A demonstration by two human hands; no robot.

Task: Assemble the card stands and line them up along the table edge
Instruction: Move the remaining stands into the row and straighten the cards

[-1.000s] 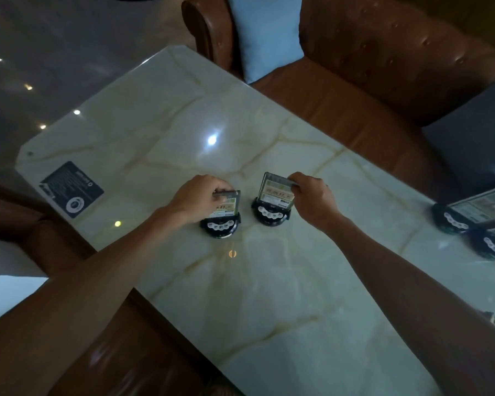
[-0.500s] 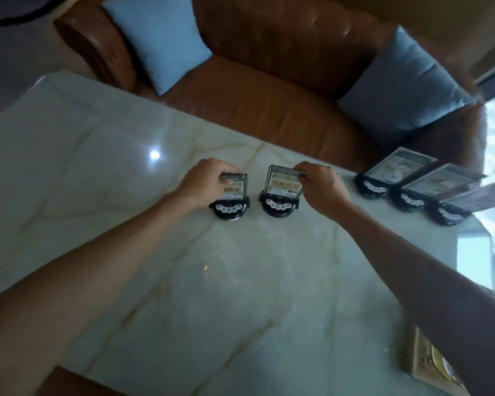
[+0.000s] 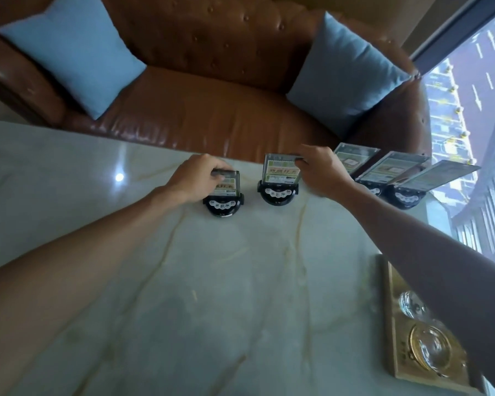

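A person's left hand (image 3: 196, 178) grips the top of a card stand (image 3: 225, 192) at centre frame, while the right hand (image 3: 322, 171) pinches the upper right corner of a second card stand (image 3: 279, 181) just beside it, both on a glossy pale marble table (image 3: 212, 281) veined in gold. Compared with half a second ago, the two stands sit closer to the table's far edge, and the gap between them is wider. Each stand is a clear, flat rectangular sleeve holding a printed card, slotted upright into a rounded black plastic base with small white buttons. At right of centre, three finished stands (image 3: 397, 178) lean in a row along the same edge, partly behind the right wrist. Beyond lies a tufted brown leather sofa (image 3: 212, 110) with two soft blue cushions (image 3: 72, 50). A gold tray (image 3: 395, 338) carrying glassware sits at lower right.
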